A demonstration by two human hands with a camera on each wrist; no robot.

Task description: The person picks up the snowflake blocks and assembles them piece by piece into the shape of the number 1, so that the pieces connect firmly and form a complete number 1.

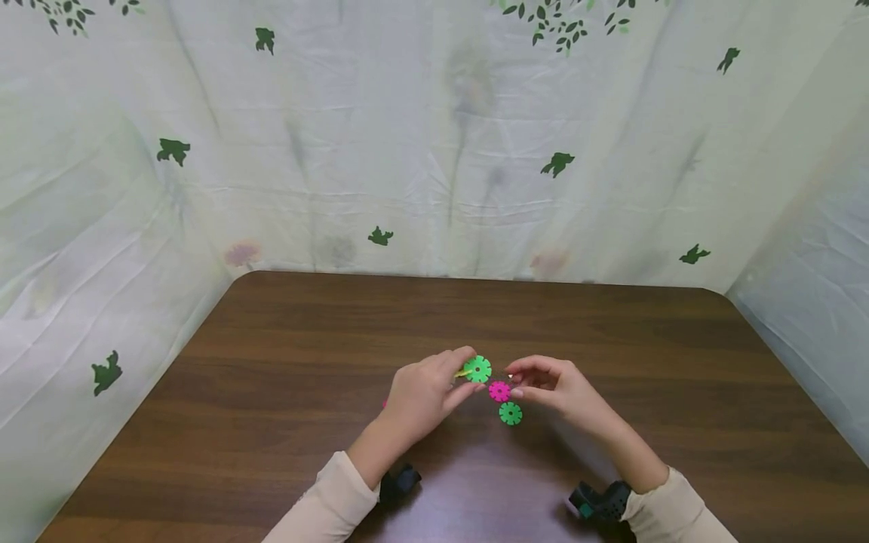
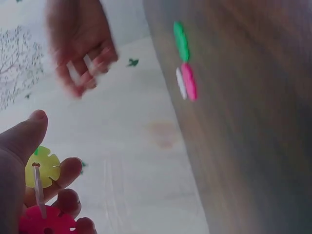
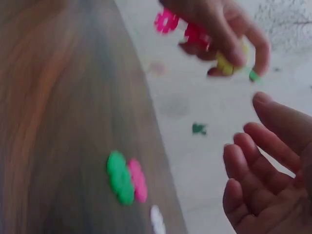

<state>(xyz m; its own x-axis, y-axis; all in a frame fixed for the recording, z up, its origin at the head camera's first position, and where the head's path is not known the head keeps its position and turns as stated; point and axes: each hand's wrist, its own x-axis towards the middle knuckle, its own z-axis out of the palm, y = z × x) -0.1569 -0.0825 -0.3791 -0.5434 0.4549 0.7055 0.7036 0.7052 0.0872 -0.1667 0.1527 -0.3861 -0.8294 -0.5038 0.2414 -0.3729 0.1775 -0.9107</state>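
My left hand (image 1: 422, 388) pinches a chain of joined notched plastic discs above the table. In it are a green disc (image 1: 477, 369), a yellow disc (image 2: 48, 168), a white disc (image 2: 39, 190) seen edge-on and a pink disc (image 2: 41, 222). To its right my right hand (image 1: 560, 388) has relaxed, slightly bent fingers and holds nothing; the right wrist view shows the gap between thumb and fingers bare. Below and between the hands lie a loose pink disc (image 1: 499, 391), a green disc (image 1: 511, 413) and a white disc (image 2: 181, 83) on the tabletop.
The brown wooden table (image 1: 305, 324) has rounded far corners. A pale curtain (image 1: 407, 136) with leaf and bird prints hangs behind it and along both sides. Dark wrist cameras sit under both forearms, the right one (image 1: 600, 501) low over the table.
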